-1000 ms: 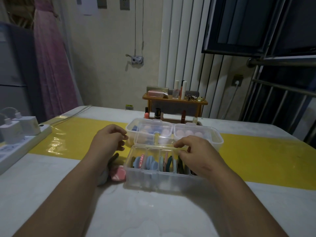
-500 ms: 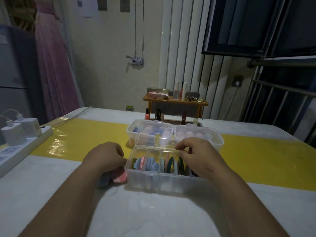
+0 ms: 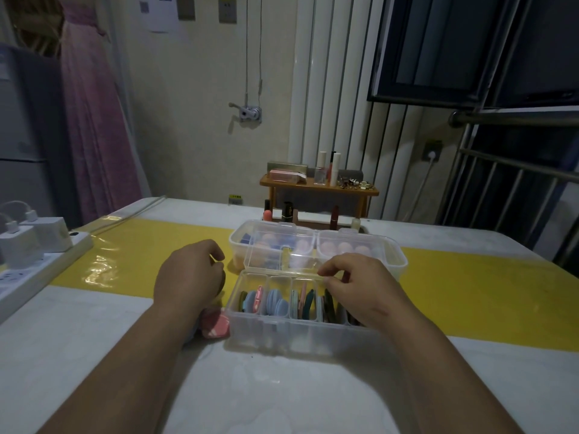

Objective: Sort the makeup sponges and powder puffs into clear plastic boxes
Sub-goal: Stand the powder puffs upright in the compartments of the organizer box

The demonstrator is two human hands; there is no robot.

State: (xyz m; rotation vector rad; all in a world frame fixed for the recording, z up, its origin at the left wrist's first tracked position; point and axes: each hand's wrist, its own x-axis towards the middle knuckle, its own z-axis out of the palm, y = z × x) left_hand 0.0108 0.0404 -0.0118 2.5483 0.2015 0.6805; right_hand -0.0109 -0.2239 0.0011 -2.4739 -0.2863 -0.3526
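A near clear box with dividers holds several flat powder puffs, blue, pink and green, standing on edge. Its lid stands open at the back. Behind it a far clear box holds round pink sponges. My right hand lies over the near box's right compartments, thumb and forefinger pinched at its back rim. My left hand hovers just left of the box with fingers curled in; what they hold is hidden. A loose pink puff lies on the table under my left wrist.
A small wooden shelf with bottles and lipsticks stands behind the boxes. A white power strip with chargers lies at the table's left edge. A yellow band crosses the white table.
My left hand dropped from beside the lid to the loose puffs, then rose slightly. My right hand stayed on the near box, its fingertips shifting along the back rim.
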